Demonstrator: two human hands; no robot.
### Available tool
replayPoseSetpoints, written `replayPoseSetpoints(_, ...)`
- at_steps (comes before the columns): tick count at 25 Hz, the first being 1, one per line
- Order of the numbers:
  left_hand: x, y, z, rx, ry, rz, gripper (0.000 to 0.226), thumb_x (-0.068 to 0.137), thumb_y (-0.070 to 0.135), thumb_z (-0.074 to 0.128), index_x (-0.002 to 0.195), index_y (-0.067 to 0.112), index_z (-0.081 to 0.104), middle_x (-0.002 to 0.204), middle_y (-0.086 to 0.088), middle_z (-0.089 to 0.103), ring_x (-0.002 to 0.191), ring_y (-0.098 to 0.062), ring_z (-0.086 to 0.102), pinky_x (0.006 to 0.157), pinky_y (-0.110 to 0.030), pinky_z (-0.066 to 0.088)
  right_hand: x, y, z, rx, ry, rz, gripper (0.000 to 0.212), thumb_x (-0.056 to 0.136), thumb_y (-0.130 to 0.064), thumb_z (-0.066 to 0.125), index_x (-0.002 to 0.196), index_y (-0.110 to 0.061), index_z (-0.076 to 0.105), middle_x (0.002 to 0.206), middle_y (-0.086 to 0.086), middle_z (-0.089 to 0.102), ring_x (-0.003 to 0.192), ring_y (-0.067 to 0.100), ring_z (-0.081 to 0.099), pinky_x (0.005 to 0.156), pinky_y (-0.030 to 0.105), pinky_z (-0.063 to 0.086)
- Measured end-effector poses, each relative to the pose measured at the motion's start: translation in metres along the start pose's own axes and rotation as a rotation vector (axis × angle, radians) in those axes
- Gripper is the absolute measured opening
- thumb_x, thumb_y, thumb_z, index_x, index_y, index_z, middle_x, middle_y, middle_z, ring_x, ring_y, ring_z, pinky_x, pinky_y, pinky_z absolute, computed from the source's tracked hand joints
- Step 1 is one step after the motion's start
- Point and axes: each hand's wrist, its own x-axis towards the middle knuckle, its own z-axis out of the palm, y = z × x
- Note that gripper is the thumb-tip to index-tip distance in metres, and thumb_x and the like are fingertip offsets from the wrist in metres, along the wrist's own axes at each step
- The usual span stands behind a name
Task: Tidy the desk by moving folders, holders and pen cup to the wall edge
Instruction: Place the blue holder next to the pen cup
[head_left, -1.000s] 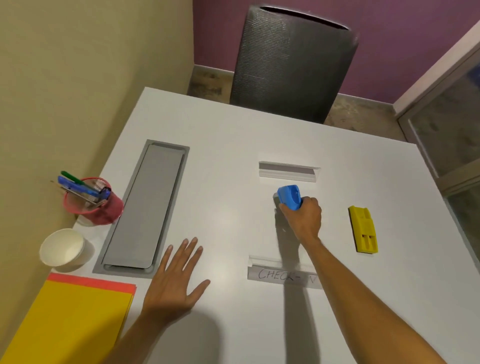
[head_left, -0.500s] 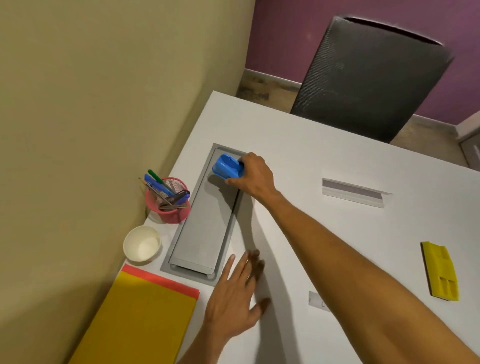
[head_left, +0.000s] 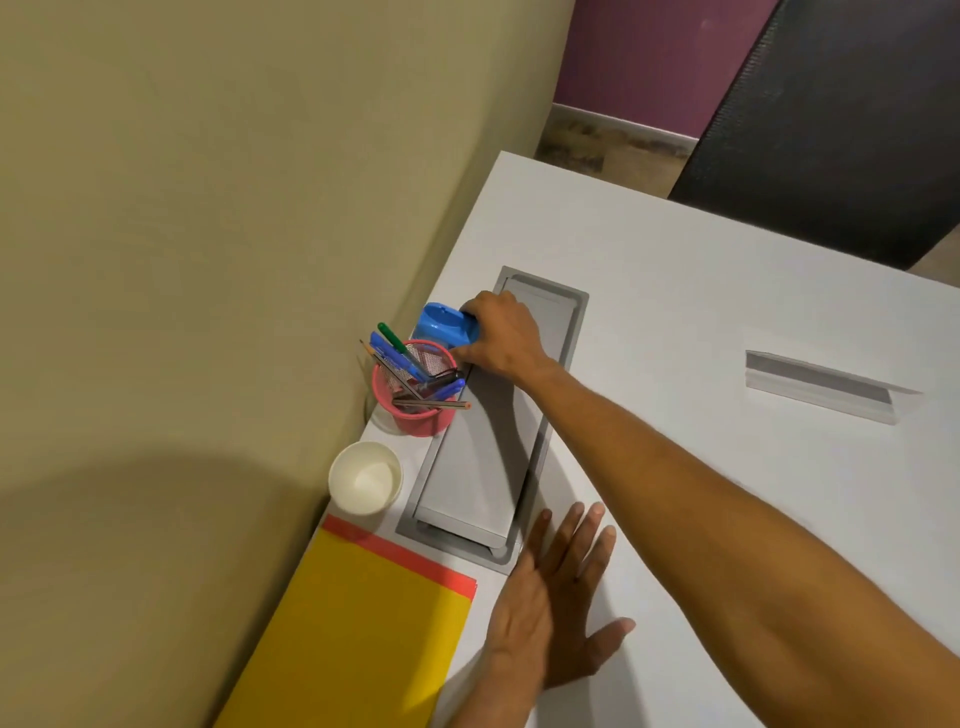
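My right hand (head_left: 501, 338) grips a small blue plastic holder (head_left: 445, 323) and has it at the wall edge of the white desk (head_left: 701, 291), just behind the pink mesh pen cup (head_left: 421, 400) full of pens. My left hand (head_left: 558, 592) lies flat and open on the desk near the front, fingers spread. A stack of yellow and orange folders (head_left: 358, 623) lies against the wall at the front left. A clear sign holder (head_left: 826, 387) stands on the desk at the right.
A white paper cup (head_left: 365, 478) stands by the wall between the pen cup and the folders. A grey cable hatch (head_left: 496, 415) is set into the desk. A dark mesh chair (head_left: 841, 119) stands behind the desk.
My right hand carried the blue holder from the middle of the desk leftward over the grey hatch to the wall beside the pen cup. My view turned left; my left hand stayed flat.
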Motion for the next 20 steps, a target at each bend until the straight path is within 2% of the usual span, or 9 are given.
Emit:
replayPoseSetpoints(6, -0.001, 0.0, 0.005, 0.014, -0.012, -0.018, 0.08, 0.092, 0.073, 0.025, 0.156, 0.026, 0.016, 0.167, 0.005, 0.006, 0.154, -0.016, -0.007, 0.122, -0.048, -0.009, 0.003, -0.004, 0.016, -0.009, 0.002, -0.045, 0.049, 0.077, -0.048, 0.07, 0.111, -0.012, 0.065, 0.105, 0.007, 0.066, 0.097, 0.026, 0.055, 0.078, 0.035, 0.043)
replayPoseSetpoints(10, -0.003, 0.0, 0.006, 0.029, -0.03, -0.019, 0.08, 0.091, 0.073, 0.028, 0.154, 0.024, 0.024, 0.166, 0.004, 0.014, 0.154, -0.016, -0.002, 0.123, -0.047, -0.01, 0.005, -0.004, 0.02, 0.011, 0.026, -0.012, 0.051, 0.077, -0.05, 0.07, 0.112, -0.013, 0.066, 0.104, 0.007, 0.066, 0.097, 0.025, 0.056, 0.081, 0.037, 0.048)
replayPoseSetpoints(12, -0.002, 0.001, 0.006, 0.037, -0.049, -0.041, 0.081, 0.091, 0.073, 0.029, 0.155, 0.025, 0.024, 0.166, 0.004, 0.011, 0.154, -0.016, -0.005, 0.123, -0.046, -0.014, 0.003, -0.004, 0.021, 0.017, 0.024, 0.001, 0.057, 0.075, -0.052, 0.072, 0.116, -0.013, 0.064, 0.107, 0.008, 0.065, 0.099, 0.025, 0.056, 0.083, 0.038, 0.049)
replayPoseSetpoints(15, -0.002, 0.004, 0.0, 0.055, -0.05, -0.06, 0.083, 0.09, 0.073, 0.031, 0.157, 0.026, 0.017, 0.167, 0.003, 0.002, 0.154, -0.017, -0.007, 0.121, -0.045, -0.018, -0.008, 0.006, 0.015, 0.064, 0.034, 0.041, 0.08, 0.067, -0.057, 0.078, 0.13, -0.015, 0.053, 0.122, 0.008, 0.06, 0.112, 0.026, 0.054, 0.091, 0.039, 0.047)
replayPoseSetpoints(16, -0.002, 0.005, -0.003, 0.065, -0.05, -0.062, 0.084, 0.09, 0.073, 0.033, 0.158, 0.027, 0.014, 0.167, 0.002, 0.0, 0.154, -0.019, -0.005, 0.122, -0.046, -0.015, -0.013, 0.012, 0.008, 0.078, 0.041, 0.055, 0.086, 0.065, -0.058, 0.079, 0.134, -0.015, 0.05, 0.128, 0.008, 0.058, 0.117, 0.027, 0.052, 0.095, 0.04, 0.046)
replayPoseSetpoints(18, -0.003, 0.006, -0.01, 0.092, -0.016, -0.069, 0.088, 0.088, 0.076, 0.035, 0.157, 0.026, 0.015, 0.166, 0.0, 0.009, 0.154, -0.022, 0.006, 0.124, -0.049, 0.0, -0.028, 0.03, -0.01, 0.104, 0.081, 0.092, 0.09, 0.065, -0.057, 0.08, 0.137, -0.015, 0.047, 0.134, 0.009, 0.055, 0.123, 0.028, 0.049, 0.098, 0.042, 0.045)
replayPoseSetpoints(20, -0.004, 0.01, -0.016, -0.002, 0.03, -0.081, 0.088, 0.084, 0.079, 0.042, 0.154, 0.028, 0.029, 0.162, 0.005, 0.025, 0.151, -0.019, 0.022, 0.123, -0.051, 0.02, -0.047, 0.057, -0.034, 0.139, 0.144, 0.146, 0.087, 0.066, -0.055, 0.08, 0.136, -0.014, 0.048, 0.135, 0.009, 0.056, 0.123, 0.028, 0.05, 0.096, 0.041, 0.047)
